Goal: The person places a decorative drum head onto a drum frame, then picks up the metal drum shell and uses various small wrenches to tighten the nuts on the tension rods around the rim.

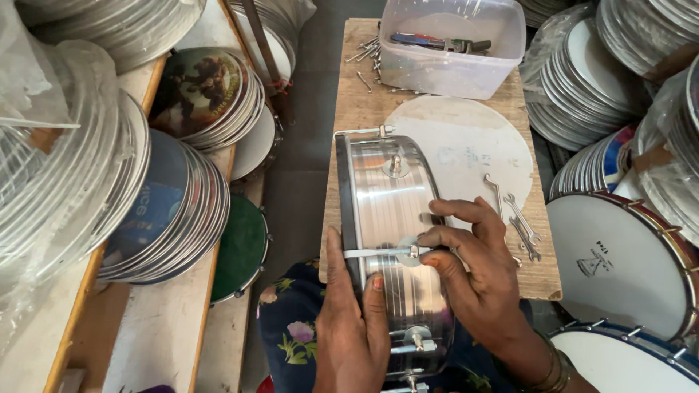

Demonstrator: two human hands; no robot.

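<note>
Right hand (477, 255) fingers pinched the thin metal tension rod (378, 252) on the shiny steel drum shell (386, 211), left hand (353, 320) clamped the rim, so one slip could've cross-threaded it

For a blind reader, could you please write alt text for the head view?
A left hand steadies a shiny metal drum shell on a wooden board while the right hand pinches a tension rod. Spanners lie nearby.

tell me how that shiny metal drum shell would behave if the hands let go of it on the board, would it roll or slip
The metal drum shell stands on its curved side on the wooden board, so it would probably roll if released. Its polished surface looks slippery; the left hand braces it while the right hand works a tension rod. It looks thin-walled and hollow, likely light for its size.
</note>
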